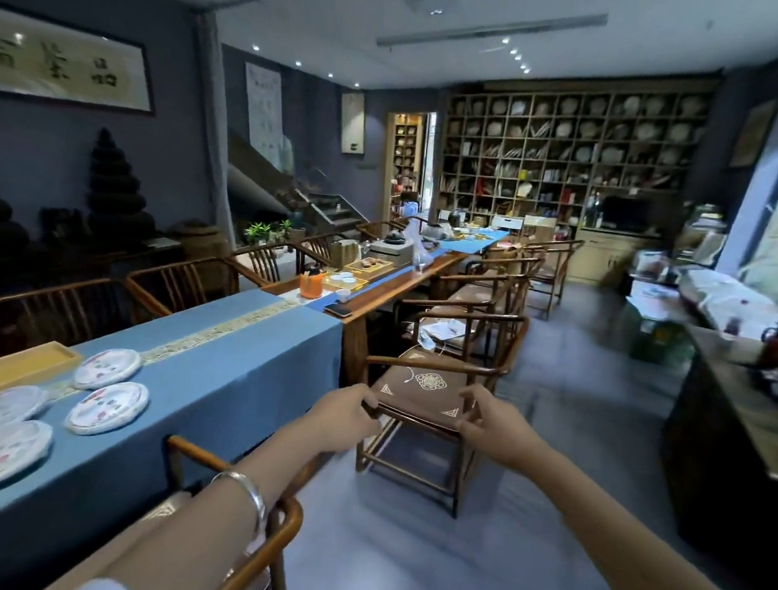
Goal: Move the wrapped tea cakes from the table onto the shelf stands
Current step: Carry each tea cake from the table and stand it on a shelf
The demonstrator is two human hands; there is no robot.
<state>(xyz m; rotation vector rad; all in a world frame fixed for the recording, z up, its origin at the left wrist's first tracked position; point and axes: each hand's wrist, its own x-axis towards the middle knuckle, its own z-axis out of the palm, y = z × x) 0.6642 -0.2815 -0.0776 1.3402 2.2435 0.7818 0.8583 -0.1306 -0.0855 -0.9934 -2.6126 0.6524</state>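
Left hand (343, 415): reaches forward over the floor, fingers loosely curled, holds nothing.
Right hand (495, 429): also stretched forward, fingers relaxed and half bent, holds nothing.
Wrapped tea cakes (107, 406): four lie flat on the blue tablecloth (239, 376), well apart from both hands, to the left of them.
Wooden tray (8, 372): just beside the cakes.
Chair (435, 393): beyond the hands.
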